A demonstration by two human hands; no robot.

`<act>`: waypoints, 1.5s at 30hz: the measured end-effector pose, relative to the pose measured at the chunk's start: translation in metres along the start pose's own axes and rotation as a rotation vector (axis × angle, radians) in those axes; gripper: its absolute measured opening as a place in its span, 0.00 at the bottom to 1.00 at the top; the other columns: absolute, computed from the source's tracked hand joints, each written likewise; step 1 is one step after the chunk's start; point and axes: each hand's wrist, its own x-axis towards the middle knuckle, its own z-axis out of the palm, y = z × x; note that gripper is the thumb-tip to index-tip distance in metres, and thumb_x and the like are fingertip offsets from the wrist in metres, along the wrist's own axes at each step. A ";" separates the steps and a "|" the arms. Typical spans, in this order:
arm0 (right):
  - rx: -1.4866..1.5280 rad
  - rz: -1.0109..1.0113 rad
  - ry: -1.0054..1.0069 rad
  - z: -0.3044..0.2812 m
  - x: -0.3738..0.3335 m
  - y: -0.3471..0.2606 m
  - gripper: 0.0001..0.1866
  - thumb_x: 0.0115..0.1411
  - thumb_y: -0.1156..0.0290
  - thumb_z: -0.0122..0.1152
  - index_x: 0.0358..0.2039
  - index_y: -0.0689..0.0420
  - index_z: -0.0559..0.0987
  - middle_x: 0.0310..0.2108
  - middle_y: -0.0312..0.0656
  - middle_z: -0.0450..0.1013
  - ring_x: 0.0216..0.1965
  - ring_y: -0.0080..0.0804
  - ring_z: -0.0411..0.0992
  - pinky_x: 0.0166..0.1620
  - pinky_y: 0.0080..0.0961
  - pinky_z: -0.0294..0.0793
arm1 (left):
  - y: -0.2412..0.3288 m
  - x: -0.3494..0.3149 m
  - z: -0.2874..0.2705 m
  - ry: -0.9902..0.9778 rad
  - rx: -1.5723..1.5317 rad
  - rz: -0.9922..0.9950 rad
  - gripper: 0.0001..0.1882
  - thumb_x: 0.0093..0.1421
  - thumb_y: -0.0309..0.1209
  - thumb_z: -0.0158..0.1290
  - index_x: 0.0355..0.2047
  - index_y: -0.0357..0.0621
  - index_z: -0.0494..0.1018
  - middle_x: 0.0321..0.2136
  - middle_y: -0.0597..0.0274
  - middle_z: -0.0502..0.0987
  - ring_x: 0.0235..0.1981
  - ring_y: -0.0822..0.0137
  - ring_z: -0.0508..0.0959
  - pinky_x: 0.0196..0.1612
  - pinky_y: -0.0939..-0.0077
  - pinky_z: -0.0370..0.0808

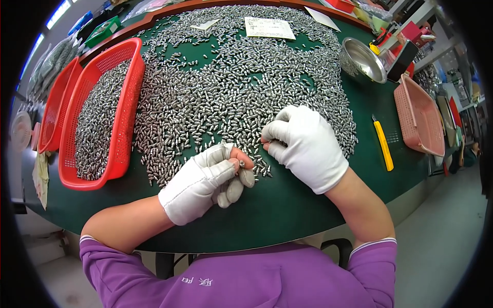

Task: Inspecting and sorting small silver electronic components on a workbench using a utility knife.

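Small silvery metal parts [205, 97], short and cylindrical, lie spread thickly over the dark green tabletop [277, 215]. My left hand [208, 182], in a white glove with bare fingertips at thumb and forefinger, pinches one such metal part [242, 163] just above the near edge of the spread. My right hand [305, 146], gloved the same way, is a little farther off to the right, its thumb and fingertips drawn together at the spread's near edge. Whatever lies between those right fingertips is hidden by the hand.
At the left stands a red perforated basket [134, 87] heaped with the same parts, with another red basket [54, 118] beside it. Paper slips [269, 28] rest on the far parts. To the right are a steel bowl [365, 59], a yellow utility knife [383, 146] and a pink basket [409, 120].
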 end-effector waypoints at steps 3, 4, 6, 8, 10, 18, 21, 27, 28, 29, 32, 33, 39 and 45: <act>-0.081 -0.012 0.007 0.003 -0.001 -0.002 0.06 0.46 0.72 0.67 0.27 0.53 0.81 0.29 0.39 0.73 0.33 0.40 0.72 0.37 0.34 0.72 | -0.002 0.000 -0.001 -0.013 -0.053 0.023 0.15 0.67 0.42 0.47 0.44 0.44 0.69 0.33 0.61 0.74 0.20 0.76 0.65 0.21 0.84 0.59; -0.103 -0.007 0.007 0.003 -0.001 -0.002 0.06 0.46 0.72 0.67 0.27 0.53 0.80 0.29 0.39 0.73 0.33 0.39 0.72 0.38 0.34 0.72 | -0.003 0.000 -0.002 -0.021 -0.098 0.033 0.16 0.67 0.42 0.47 0.46 0.44 0.69 0.34 0.61 0.74 0.20 0.75 0.65 0.22 0.83 0.60; -0.124 -0.001 0.009 0.003 -0.002 -0.003 0.05 0.47 0.72 0.66 0.27 0.53 0.80 0.29 0.39 0.72 0.33 0.39 0.72 0.38 0.34 0.72 | -0.003 0.001 -0.003 -0.032 -0.129 0.043 0.17 0.67 0.42 0.46 0.48 0.43 0.68 0.34 0.60 0.75 0.20 0.75 0.65 0.23 0.83 0.60; -0.062 0.026 0.092 0.003 0.000 -0.004 0.05 0.47 0.73 0.66 0.27 0.54 0.79 0.29 0.39 0.72 0.34 0.39 0.72 0.38 0.34 0.72 | -0.004 0.001 -0.004 -0.036 -0.159 0.055 0.19 0.68 0.43 0.45 0.50 0.43 0.68 0.35 0.59 0.75 0.21 0.74 0.66 0.24 0.82 0.61; -0.018 -0.015 0.141 0.002 0.001 -0.002 0.06 0.47 0.75 0.66 0.27 0.55 0.79 0.28 0.39 0.72 0.33 0.39 0.72 0.37 0.34 0.72 | -0.006 0.003 -0.006 -0.087 -0.208 0.086 0.23 0.68 0.45 0.44 0.54 0.42 0.66 0.36 0.58 0.75 0.21 0.74 0.66 0.25 0.82 0.62; 0.393 0.020 0.169 -0.002 0.002 -0.009 0.05 0.50 0.76 0.64 0.29 0.57 0.78 0.28 0.43 0.73 0.32 0.41 0.73 0.36 0.34 0.73 | -0.005 0.003 -0.009 -0.125 -0.275 0.047 0.26 0.69 0.43 0.43 0.61 0.40 0.61 0.40 0.57 0.75 0.26 0.72 0.69 0.29 0.82 0.66; 0.520 -0.001 0.129 -0.003 -0.001 -0.012 0.06 0.53 0.76 0.62 0.32 0.58 0.77 0.28 0.43 0.75 0.28 0.39 0.74 0.32 0.31 0.74 | -0.007 0.002 -0.010 -0.117 -0.271 0.072 0.26 0.69 0.39 0.44 0.62 0.40 0.59 0.38 0.58 0.75 0.25 0.73 0.68 0.28 0.82 0.65; 0.523 0.028 -0.106 -0.007 -0.002 -0.017 0.06 0.55 0.78 0.60 0.34 0.58 0.75 0.32 0.47 0.78 0.31 0.44 0.77 0.33 0.30 0.75 | -0.009 0.004 -0.012 -0.129 -0.302 0.071 0.27 0.67 0.35 0.46 0.63 0.40 0.56 0.32 0.62 0.73 0.23 0.75 0.66 0.26 0.85 0.62; 0.467 -0.060 0.047 0.000 -0.001 -0.012 0.05 0.56 0.78 0.60 0.33 0.58 0.74 0.34 0.48 0.76 0.32 0.41 0.76 0.36 0.28 0.75 | -0.008 0.004 -0.011 -0.108 -0.314 0.072 0.27 0.66 0.35 0.46 0.63 0.40 0.55 0.31 0.63 0.72 0.23 0.76 0.65 0.25 0.85 0.61; 0.409 -0.148 0.199 0.002 0.002 -0.010 0.05 0.58 0.78 0.60 0.32 0.58 0.73 0.37 0.48 0.75 0.33 0.38 0.75 0.38 0.25 0.74 | -0.008 0.004 -0.011 -0.110 -0.313 0.072 0.27 0.66 0.35 0.46 0.63 0.40 0.55 0.31 0.63 0.72 0.23 0.76 0.65 0.25 0.85 0.61; 0.393 -0.090 0.286 -0.008 0.004 -0.004 0.06 0.56 0.78 0.62 0.32 0.57 0.73 0.54 0.52 0.67 0.41 0.36 0.72 0.43 0.28 0.73 | -0.008 0.004 -0.010 -0.128 -0.311 0.090 0.27 0.66 0.34 0.46 0.63 0.40 0.56 0.29 0.64 0.72 0.22 0.76 0.64 0.25 0.85 0.61; 0.414 -0.059 0.306 -0.008 0.004 -0.003 0.06 0.54 0.77 0.63 0.31 0.57 0.74 0.56 0.50 0.66 0.44 0.35 0.70 0.46 0.29 0.72 | -0.007 0.003 -0.007 -0.087 -0.302 0.083 0.26 0.66 0.36 0.47 0.63 0.43 0.58 0.25 0.66 0.68 0.19 0.77 0.62 0.24 0.84 0.60; 0.447 -0.116 0.181 0.001 0.003 -0.007 0.08 0.50 0.76 0.68 0.31 0.56 0.77 0.55 0.49 0.67 0.47 0.38 0.71 0.51 0.32 0.71 | -0.006 0.005 -0.007 -0.077 -0.252 0.057 0.22 0.66 0.38 0.49 0.59 0.48 0.65 0.24 0.67 0.69 0.17 0.78 0.61 0.23 0.84 0.58; 0.646 -0.066 0.063 0.008 0.002 -0.020 0.09 0.48 0.78 0.68 0.31 0.57 0.79 0.51 0.50 0.70 0.46 0.41 0.73 0.50 0.32 0.73 | 0.000 0.000 0.000 -0.006 -0.212 -0.034 0.10 0.63 0.34 0.54 0.43 0.50 0.70 0.31 0.64 0.74 0.20 0.79 0.63 0.23 0.86 0.59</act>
